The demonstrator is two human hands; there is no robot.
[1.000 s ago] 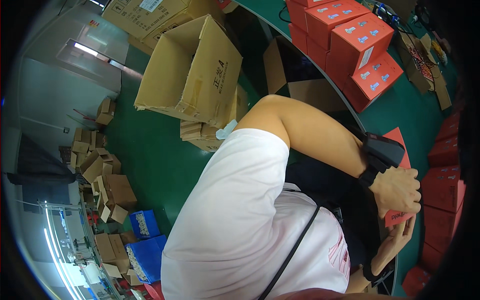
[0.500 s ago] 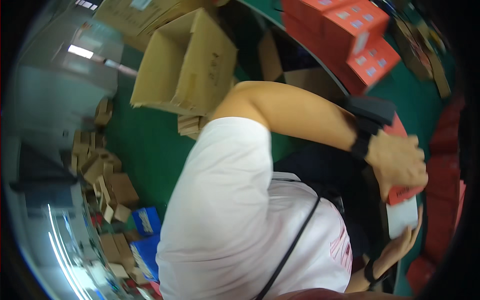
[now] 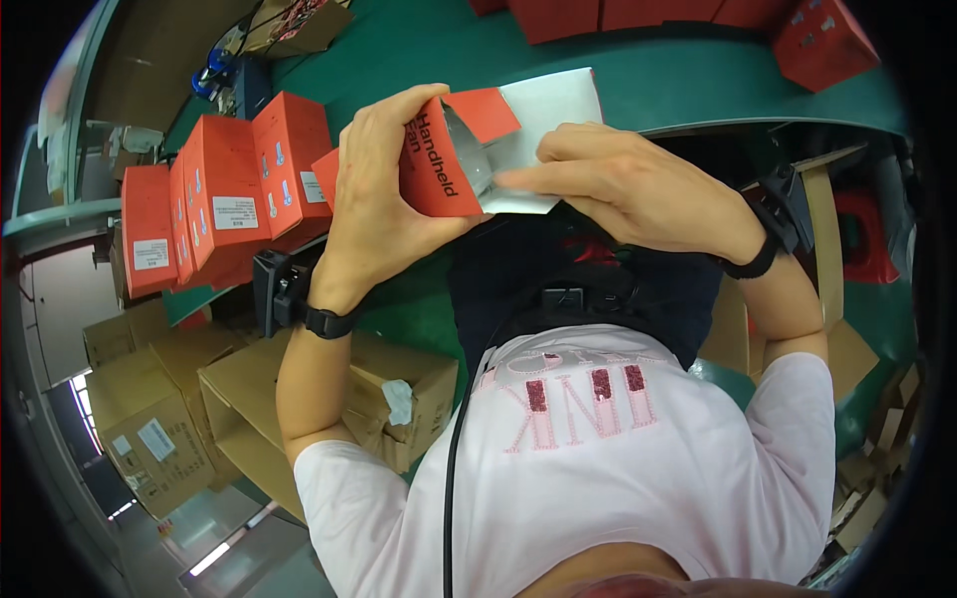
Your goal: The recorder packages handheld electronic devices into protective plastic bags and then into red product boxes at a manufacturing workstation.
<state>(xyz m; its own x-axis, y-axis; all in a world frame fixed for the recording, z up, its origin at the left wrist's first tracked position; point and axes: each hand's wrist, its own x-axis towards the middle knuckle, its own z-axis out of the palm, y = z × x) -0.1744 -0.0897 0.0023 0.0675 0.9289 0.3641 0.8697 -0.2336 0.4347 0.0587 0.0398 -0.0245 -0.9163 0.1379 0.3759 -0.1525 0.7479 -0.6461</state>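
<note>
Both hands closed on an open red carton (image 3: 439, 164)
Left hand (image 3: 384, 199) grips its side; right hand (image 3: 623, 184) pinches the white sheet (image 3: 543, 110), contents hidden inside.

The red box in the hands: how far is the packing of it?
Done: a row of closed red boxes stands at left. In hand: the left hand holds the red box open-ended, and the right hand pushes a white sheet in. Left: its end flap is still open.

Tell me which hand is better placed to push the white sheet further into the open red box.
Right, probably. The right hand already has its fingertips on the white sheet at the mouth of the red box, while the left hand is wrapped around the box body, steadying it.
</note>
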